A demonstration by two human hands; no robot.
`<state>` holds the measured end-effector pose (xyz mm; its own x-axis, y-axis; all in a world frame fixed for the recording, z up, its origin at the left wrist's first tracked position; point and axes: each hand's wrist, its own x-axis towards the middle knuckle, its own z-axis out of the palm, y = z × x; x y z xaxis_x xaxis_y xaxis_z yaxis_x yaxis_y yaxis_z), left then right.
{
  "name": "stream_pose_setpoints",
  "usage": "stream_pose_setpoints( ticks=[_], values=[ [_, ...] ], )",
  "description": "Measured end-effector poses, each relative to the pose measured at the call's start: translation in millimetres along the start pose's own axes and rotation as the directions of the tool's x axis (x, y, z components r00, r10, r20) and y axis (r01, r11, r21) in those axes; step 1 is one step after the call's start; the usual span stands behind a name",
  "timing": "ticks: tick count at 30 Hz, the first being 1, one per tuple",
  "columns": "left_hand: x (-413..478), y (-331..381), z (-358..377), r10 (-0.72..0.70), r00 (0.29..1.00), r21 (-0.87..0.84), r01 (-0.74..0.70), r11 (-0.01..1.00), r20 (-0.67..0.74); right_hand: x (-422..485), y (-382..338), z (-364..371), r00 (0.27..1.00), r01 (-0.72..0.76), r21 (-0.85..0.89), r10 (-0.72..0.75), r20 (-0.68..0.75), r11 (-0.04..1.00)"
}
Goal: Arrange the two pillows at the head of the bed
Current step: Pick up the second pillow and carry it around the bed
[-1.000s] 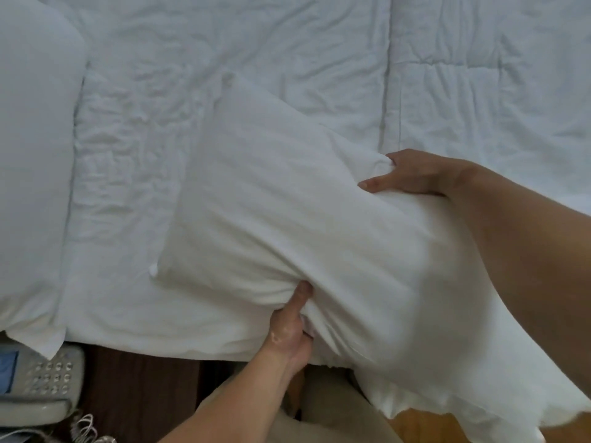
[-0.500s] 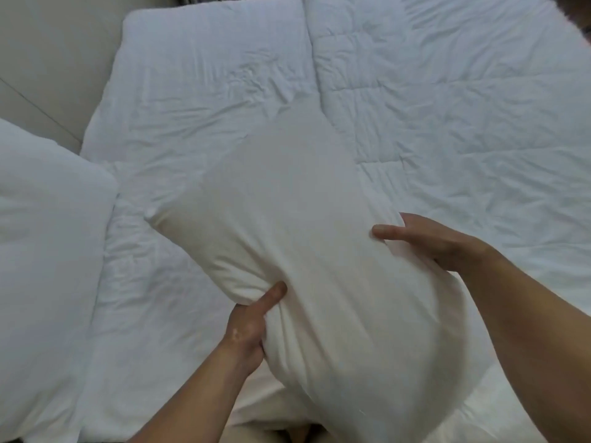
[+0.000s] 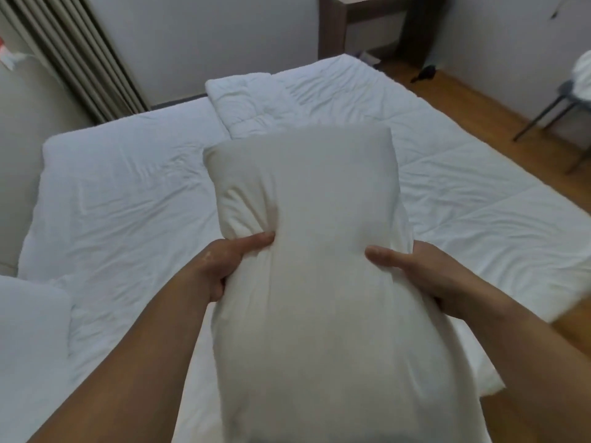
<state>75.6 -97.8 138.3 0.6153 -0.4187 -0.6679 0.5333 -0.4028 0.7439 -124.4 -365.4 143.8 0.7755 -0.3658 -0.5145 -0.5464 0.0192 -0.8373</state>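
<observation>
White walls closed the room beyond the bed (image 3: pixel 128 203), with curtains (image 3: pixel 73 55) at far left, a dark wooden desk (image 3: pixel 367 24) at the far wall and a chair (image 3: pixel 563 107) on the wood floor at right. Bunched on the far side of the bed lay a folded duvet (image 3: pixel 249 103). One pillow (image 3: pixel 32 330) rested at near left. Upright above the mattress stood the other pillow (image 3: pixel 313 251), the left hand (image 3: pixel 224 263) and right hand (image 3: pixel 425 273) clamped on its sides, thumbs pressed into its front.
</observation>
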Motion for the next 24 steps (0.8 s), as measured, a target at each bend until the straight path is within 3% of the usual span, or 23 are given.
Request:
stream_pose_setpoints(
  ticks=[6, 11, 16, 24],
  values=[
    [-5, -8, 57, -0.009, 0.976, 0.179, -0.031, 0.983, 0.218, -86, 58, -13, 0.964, 0.005, 0.203, 0.049, -0.261, 0.979],
    [-15, -37, 112, 0.055, 0.922, 0.202, -0.142, 0.969, 0.384, -136, 109, -27, 0.883, 0.077, 0.305, 0.077, -0.463, 0.949],
    [-31, -72, 151, 0.105, 0.84, 0.184, -0.236, 0.954, 0.533, -187, 147, -42, 0.821, 0.081, 0.312, 0.115, -0.559, 0.947],
    [-44, -91, 246, 0.187, 0.747, 0.214, -0.405, 0.889, 0.638, -240, 206, -96, 0.72, 0.076, 0.341, 0.185, -0.669, 0.937]
  ],
)
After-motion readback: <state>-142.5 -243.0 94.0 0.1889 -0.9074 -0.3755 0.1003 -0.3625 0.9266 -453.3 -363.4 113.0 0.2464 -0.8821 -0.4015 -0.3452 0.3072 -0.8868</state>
